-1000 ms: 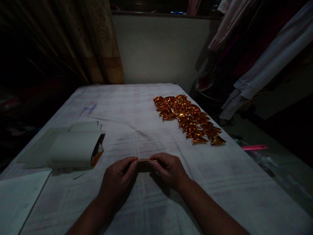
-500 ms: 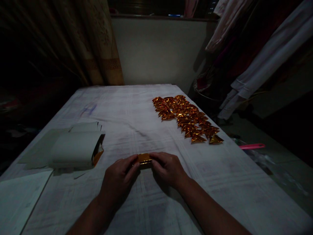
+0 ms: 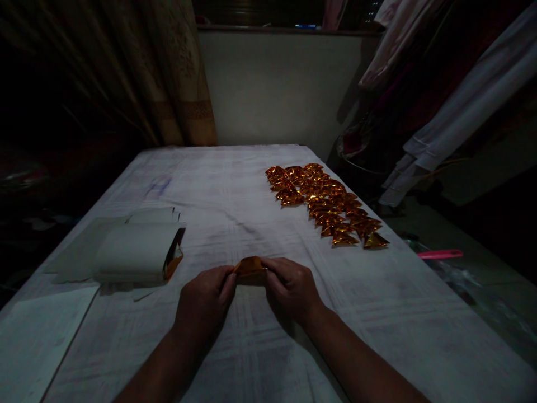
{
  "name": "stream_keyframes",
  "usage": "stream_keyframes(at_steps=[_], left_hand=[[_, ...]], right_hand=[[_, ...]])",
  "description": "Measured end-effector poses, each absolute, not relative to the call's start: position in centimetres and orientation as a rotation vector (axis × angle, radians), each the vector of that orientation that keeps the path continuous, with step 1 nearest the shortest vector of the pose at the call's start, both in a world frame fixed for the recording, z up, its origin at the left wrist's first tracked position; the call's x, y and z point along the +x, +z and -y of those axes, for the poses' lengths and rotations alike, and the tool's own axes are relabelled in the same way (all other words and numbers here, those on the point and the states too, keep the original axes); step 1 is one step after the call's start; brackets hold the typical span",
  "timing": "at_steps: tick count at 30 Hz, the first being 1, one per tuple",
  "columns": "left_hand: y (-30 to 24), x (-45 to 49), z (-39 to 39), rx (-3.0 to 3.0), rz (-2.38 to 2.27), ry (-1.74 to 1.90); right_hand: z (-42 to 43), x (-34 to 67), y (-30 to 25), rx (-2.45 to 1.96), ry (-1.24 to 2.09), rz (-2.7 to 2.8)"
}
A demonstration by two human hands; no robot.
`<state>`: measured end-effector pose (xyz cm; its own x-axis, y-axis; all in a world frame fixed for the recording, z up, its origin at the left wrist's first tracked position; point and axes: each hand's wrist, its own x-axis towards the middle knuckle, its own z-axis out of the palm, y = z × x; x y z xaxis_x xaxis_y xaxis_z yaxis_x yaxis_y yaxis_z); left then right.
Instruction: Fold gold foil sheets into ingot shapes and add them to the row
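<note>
Between my two hands is a small piece of folded gold foil paper (image 3: pixel 250 264), held just above the cloth-covered table (image 3: pixel 268 347). My left hand (image 3: pixel 205 291) pinches its left end between thumb and fingers. At the opposite end my right hand (image 3: pixel 293 282) has the same kind of pinch. The foil's upper side bulges up in a low arch and its underside is in shadow. Many folded gold foil pieces (image 3: pixel 321 201) with pointed ends lie grouped in rows beyond my right hand, towards the table's right edge.
Left of my hands rests a stack of pale paper sheets (image 3: pixel 134 252), curled over, with gold showing at one edge. A flat white board or sheet (image 3: pixel 46 336) lies at the near left. Clothes (image 3: pixel 453 117) hang at the right; a pink handle (image 3: pixel 440 254) shows beyond the edge.
The foil piece was a narrow flat strip and now arches up, opened wider between my fingertips. Both hands keep their pinch. The whole view has shifted slightly.
</note>
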<state>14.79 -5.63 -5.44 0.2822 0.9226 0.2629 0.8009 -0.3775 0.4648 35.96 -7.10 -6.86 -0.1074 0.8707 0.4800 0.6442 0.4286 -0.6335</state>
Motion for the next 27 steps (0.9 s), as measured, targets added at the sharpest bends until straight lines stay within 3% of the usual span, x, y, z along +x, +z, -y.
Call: stream_keyframes(at_steps=[6,27], left_hand=[[-5.34,15.14,5.72,2.192,-1.568,0.781],[-5.1,15.54,5.78,2.385,-1.628,0.673]], right_hand=[[7.16,36.13,-7.04,-1.496,0.236,1.845],[7.27,35.5,-7.06,-1.539,0.395,1.854]])
